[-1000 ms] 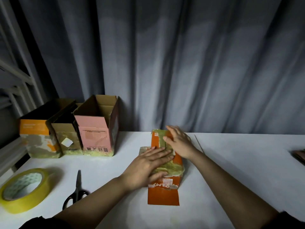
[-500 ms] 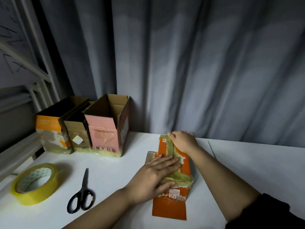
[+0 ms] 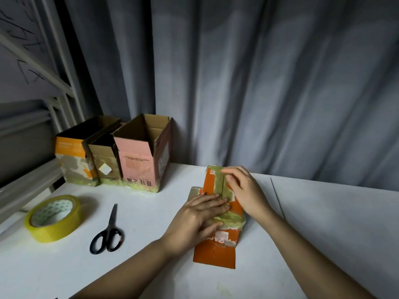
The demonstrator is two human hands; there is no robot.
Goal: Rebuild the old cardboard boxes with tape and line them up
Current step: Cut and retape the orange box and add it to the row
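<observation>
An orange cardboard box (image 3: 216,253) lies on its side on the white table (image 3: 323,223), its surface crossed by strips of yellowish tape. My left hand (image 3: 198,216) lies flat on the box's middle, fingers together and pointing right. My right hand (image 3: 244,190) rests on the far end of the box, fingers pressing along the tape strip that runs down its length. A roll of yellow tape (image 3: 54,216) lies at the left of the table, and black scissors (image 3: 109,231) lie shut beside it.
Three open-topped boxes stand in a row at the back left: an orange-and-brown box (image 3: 73,160), a small brown box (image 3: 103,165) and a pink box (image 3: 140,165). A grey curtain (image 3: 259,83) hangs behind the table. A white metal frame (image 3: 43,83) stands at the left.
My right hand has slid from the box's far end back toward me along the tape strip. My left hand has stayed pressed on the box. The view has shifted left.
</observation>
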